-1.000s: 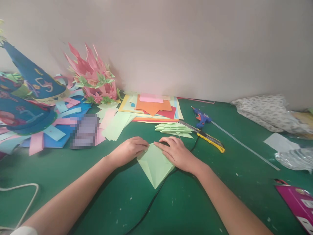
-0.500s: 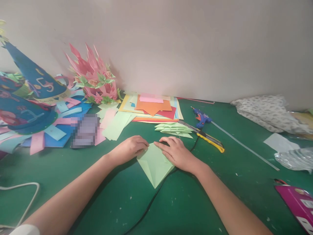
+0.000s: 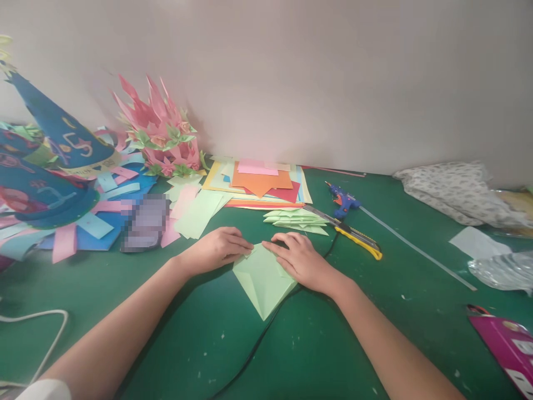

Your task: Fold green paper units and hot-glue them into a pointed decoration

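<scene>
A light green paper [image 3: 265, 280], folded into a pointed diamond shape, lies before me on the green tabletop. At its upper left edge my left hand [image 3: 227, 248] is closed, the fingertips pressed together on the paper's rim. From the other side my right hand [image 3: 297, 258] is closed on the upper right edge, its fingers bent over the paper and pressing it down. The left thumb is mostly hidden. Just beyond the hands sits a stack of folded green paper pieces [image 3: 295, 218], with a yellow utility knife [image 3: 360, 240] beside it.
A blue glue gun [image 3: 343, 201] with a long glue stick lies right of the knife. Coloured paper sheets [image 3: 262, 180] are piled by the wall. Left stand a pink paper crown [image 3: 166, 130] and blue cone hats [image 3: 69, 130]. A black cable [image 3: 254, 353] runs under the folded paper.
My left hand has shifted slightly, its fingers now a little flatter and higher along the paper's edge. The right hand and the paper have stayed in place.
</scene>
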### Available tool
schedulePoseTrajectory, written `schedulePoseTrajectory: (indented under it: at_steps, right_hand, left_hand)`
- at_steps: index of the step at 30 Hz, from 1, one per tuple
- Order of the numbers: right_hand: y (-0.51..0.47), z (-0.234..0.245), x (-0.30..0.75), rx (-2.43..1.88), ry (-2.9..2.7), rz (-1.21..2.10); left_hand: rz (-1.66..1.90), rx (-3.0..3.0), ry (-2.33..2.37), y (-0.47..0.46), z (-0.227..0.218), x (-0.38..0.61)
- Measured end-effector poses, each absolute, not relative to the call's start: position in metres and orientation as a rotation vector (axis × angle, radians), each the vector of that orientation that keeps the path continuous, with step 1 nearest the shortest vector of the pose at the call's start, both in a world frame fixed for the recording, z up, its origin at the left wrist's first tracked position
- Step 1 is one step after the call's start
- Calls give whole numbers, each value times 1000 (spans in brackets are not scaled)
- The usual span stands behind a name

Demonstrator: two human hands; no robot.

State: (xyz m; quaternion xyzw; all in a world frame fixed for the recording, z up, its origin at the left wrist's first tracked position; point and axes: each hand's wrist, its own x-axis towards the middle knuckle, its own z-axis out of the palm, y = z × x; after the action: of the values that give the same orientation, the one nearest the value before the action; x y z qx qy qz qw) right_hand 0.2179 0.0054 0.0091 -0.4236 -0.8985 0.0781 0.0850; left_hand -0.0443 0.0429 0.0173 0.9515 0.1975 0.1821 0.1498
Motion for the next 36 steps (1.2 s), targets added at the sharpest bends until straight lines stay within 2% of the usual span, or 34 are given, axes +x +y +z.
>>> schedulePoseTrajectory:
  at_steps: [19,36]
  right_hand:
    - [5,12,217,-1272,-2674,206]
    - [4,11,217,-1273,-2614,300]
  left_hand:
    - [482,2815,688,32,27,-36]
    - [418,2892,904,27,-1,-19]
